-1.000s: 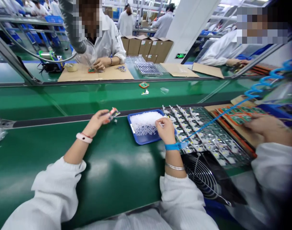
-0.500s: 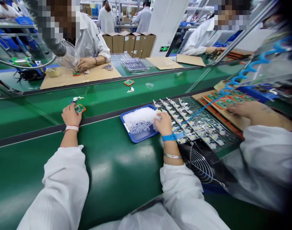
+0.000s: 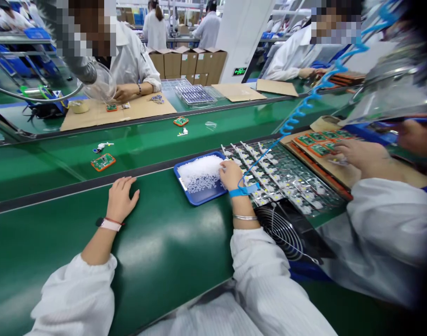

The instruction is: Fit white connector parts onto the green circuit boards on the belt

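The left hand point(image 3: 121, 199) rests open on the green desk point(image 3: 41, 242), fingers spread and holding nothing, just short of the dark rail point(image 3: 73, 191). Beyond that rail, near the hand but not touching it, an orange-edged green circuit board point(image 3: 103, 162) lies flat, with a small white plastic part point(image 3: 104, 146) just above it. The left forearm reaches forward from a white sleeve point(image 3: 73, 298).

The right hand point(image 3: 231, 175) is over the blue tray point(image 3: 199, 201), its fingers point(image 3: 223, 171) curled down at the edge of a heap of small white plastic pieces point(image 3: 199, 173). Whether they pinch a piece is too hard to tell. A blue wrist strap point(image 3: 244, 190) circles that wrist. Just right of the tray lie rows of white-tipped components point(image 3: 280, 179), and beyond them a co-worker's hand point(image 3: 360, 156) reaches over green circuit boards point(image 3: 318, 144).
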{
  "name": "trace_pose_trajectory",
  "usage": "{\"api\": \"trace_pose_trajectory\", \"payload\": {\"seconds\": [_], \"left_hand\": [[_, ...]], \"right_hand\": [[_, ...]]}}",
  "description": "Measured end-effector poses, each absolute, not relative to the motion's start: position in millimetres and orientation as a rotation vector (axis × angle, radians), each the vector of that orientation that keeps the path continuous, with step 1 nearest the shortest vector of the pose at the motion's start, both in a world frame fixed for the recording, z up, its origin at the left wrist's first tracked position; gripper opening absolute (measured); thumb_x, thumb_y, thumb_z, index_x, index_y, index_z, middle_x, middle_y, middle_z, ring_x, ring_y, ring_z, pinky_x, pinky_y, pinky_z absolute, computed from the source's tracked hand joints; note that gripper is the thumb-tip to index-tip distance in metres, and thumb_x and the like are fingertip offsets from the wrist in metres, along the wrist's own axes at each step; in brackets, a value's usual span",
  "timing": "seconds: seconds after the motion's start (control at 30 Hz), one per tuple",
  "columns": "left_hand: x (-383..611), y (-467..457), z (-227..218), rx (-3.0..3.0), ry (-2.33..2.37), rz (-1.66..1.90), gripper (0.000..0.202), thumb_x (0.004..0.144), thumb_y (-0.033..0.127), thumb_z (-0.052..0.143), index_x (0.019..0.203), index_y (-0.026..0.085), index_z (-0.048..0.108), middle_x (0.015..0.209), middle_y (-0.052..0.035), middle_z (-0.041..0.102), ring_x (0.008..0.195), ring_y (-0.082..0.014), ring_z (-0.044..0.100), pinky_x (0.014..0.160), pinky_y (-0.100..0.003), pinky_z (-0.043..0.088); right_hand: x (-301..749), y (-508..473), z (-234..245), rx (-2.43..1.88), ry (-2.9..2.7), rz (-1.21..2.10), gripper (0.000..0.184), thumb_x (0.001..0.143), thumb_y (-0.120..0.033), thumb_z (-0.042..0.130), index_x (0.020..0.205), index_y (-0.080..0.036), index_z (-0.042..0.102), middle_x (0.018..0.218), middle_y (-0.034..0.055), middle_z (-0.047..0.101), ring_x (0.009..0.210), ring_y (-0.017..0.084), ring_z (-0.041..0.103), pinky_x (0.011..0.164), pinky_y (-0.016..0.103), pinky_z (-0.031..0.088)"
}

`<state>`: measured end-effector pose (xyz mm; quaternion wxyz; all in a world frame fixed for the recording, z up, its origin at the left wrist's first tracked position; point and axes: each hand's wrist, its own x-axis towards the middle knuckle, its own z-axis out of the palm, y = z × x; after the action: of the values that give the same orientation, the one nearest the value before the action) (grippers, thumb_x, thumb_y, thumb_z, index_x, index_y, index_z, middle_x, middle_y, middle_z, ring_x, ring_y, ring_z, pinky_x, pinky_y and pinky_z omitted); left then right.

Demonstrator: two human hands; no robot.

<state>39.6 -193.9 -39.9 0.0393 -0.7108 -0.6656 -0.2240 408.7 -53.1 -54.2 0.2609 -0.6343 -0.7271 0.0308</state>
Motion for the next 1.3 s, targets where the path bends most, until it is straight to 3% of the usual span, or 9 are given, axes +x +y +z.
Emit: {"api": "trace_pose_trajectory", "payload": {"seconds": [0.17, 0.37, 0.93, 1.3], "left_hand": [[27.9, -224.8, -49.1, -2.142, -2.048, -0.684, 0.038, 0.086, 0.039, 0.047, 0.117, 0.019, 0.052, 0.121, -0.0118, 0.057, 0.116, -0.0295, 0.047, 0.099, -0.045, 0.037], [25.5, -238.8, -51.9, -2.180, -2.038, -0.697, 0.038, 0.087, 0.042, 0.045, 0.114, 0.017, 0.054, 0.118, -0.0112, 0.059, 0.113, -0.0271, 0.050, 0.100, -0.043, 0.037], [30.5, -238.0, -47.7, -2.204, -2.183, -0.724, 0.035, 0.086, 0.042, 0.046, 0.111, 0.020, 0.057, 0.120, -0.0085, 0.059, 0.115, -0.0272, 0.049, 0.096, -0.043, 0.039], [30.6, -239.2, -47.9, -2.208, -2.213, -0.745, 0.035, 0.085, 0.043, 0.047, 0.110, 0.021, 0.058, 0.122, -0.0082, 0.058, 0.115, -0.0271, 0.049, 0.096, -0.044, 0.038]], "right_hand": [[405.9, -50.2, -53.8, -1.707, -2.007, 0.007, 0.031, 0.074, -0.011, 0.048, 0.101, -0.011, 0.062, 0.100, 0.0153, 0.060, 0.091, 0.026, 0.054, 0.084, 0.038, 0.043], [405.1, -48.4, -51.6, -1.702, -1.979, 0.020, 0.023, 0.072, -0.009, 0.046, 0.087, -0.013, 0.064, 0.088, 0.0126, 0.063, 0.080, 0.023, 0.056, 0.077, 0.035, 0.044], [416.2, -93.3, -24.1, -1.724, -2.045, 0.487, 0.013, 0.068, -0.014, 0.054, 0.074, -0.014, 0.066, 0.068, 0.0047, 0.067, 0.063, 0.016, 0.059, 0.066, 0.027, 0.046], [414.0, -96.6, -24.1, -1.736, -2.147, 0.475, 0.014, 0.069, -0.015, 0.056, 0.076, -0.015, 0.068, 0.070, 0.0049, 0.068, 0.063, 0.016, 0.059, 0.066, 0.028, 0.046]]}}
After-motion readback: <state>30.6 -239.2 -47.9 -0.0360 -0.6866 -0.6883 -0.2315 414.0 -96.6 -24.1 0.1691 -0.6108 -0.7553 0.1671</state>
